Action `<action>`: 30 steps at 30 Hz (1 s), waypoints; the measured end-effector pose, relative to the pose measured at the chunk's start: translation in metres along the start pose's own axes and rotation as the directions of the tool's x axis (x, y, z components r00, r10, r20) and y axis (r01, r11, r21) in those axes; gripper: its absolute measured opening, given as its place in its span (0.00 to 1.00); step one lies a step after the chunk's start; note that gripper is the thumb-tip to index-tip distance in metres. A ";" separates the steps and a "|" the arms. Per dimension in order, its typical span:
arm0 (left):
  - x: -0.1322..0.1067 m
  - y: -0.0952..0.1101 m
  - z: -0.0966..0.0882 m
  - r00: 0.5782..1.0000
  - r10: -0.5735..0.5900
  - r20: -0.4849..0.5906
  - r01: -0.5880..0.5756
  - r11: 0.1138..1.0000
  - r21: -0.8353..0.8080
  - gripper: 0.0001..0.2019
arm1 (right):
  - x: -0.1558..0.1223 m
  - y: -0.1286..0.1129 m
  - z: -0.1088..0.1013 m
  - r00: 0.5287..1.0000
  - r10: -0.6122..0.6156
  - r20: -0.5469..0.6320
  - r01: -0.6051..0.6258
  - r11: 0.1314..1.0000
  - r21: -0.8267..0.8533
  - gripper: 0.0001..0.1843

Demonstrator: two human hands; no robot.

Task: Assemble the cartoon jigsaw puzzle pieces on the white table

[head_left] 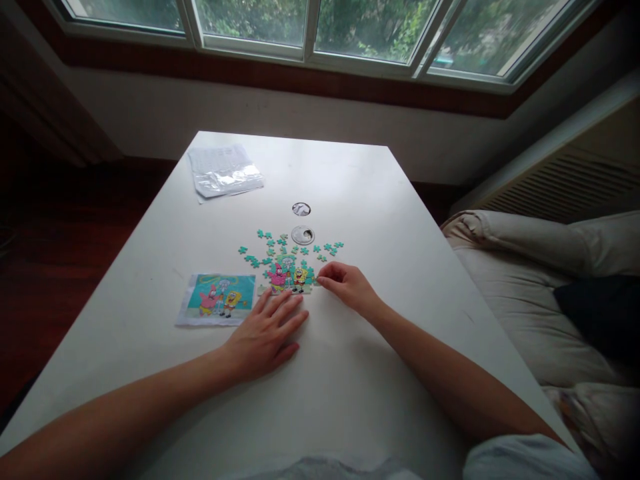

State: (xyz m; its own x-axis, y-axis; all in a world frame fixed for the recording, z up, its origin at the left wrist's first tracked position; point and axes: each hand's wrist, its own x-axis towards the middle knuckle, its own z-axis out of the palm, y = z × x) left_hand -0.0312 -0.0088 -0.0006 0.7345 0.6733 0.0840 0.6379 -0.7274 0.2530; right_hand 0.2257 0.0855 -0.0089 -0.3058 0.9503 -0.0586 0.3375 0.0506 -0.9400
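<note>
A partly joined jigsaw puzzle (pixel 289 275) with pink, pale and yellow cartoon figures lies on the white table (pixel 380 400). My left hand (pixel 267 330) rests flat with fingers spread, its fingertips at the puzzle's near edge. At the puzzle's right edge, my right hand (pixel 345 283) pinches a small puzzle piece (pixel 317 280), mostly hidden by the fingertips. Loose green puzzle pieces (pixel 253 260) are scattered beyond and around the joined part. To the left lies a reference picture (pixel 220 300) showing the same figures on a teal background.
A clear plastic bag with paper (pixel 225 171) lies at the table's far left. Two round holes, one with a metallic cover (pixel 303 235), sit in the tabletop beyond the pieces. A beige sofa (pixel 505 287) stands along the right side, and windows (pixel 370 30) line the far wall.
</note>
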 end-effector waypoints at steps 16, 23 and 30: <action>-0.001 -0.003 0.003 1.000 0.007 -0.004 -0.007 1.000 -0.005 0.27 | -0.010 -0.001 0.006 0.997 -0.066 0.041 0.072 0.981 -0.180 0.10; 0.000 -0.001 0.002 1.000 0.003 -0.001 -0.003 1.000 0.005 0.27 | -0.013 -0.006 0.013 0.978 -0.208 0.003 0.190 0.886 -0.423 0.08; -0.001 -0.002 0.002 1.000 0.003 0.007 -0.003 1.000 0.007 0.27 | -0.017 -0.009 0.010 0.959 -0.280 0.043 0.267 0.841 -0.471 0.08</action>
State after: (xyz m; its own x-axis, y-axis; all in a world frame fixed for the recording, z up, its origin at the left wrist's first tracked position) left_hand -0.0326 -0.0083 -0.0032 0.7379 0.6704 0.0782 0.6374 -0.7303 0.2457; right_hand 0.2185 0.0657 -0.0028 -0.4259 0.8840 0.1929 0.6215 0.4407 -0.6477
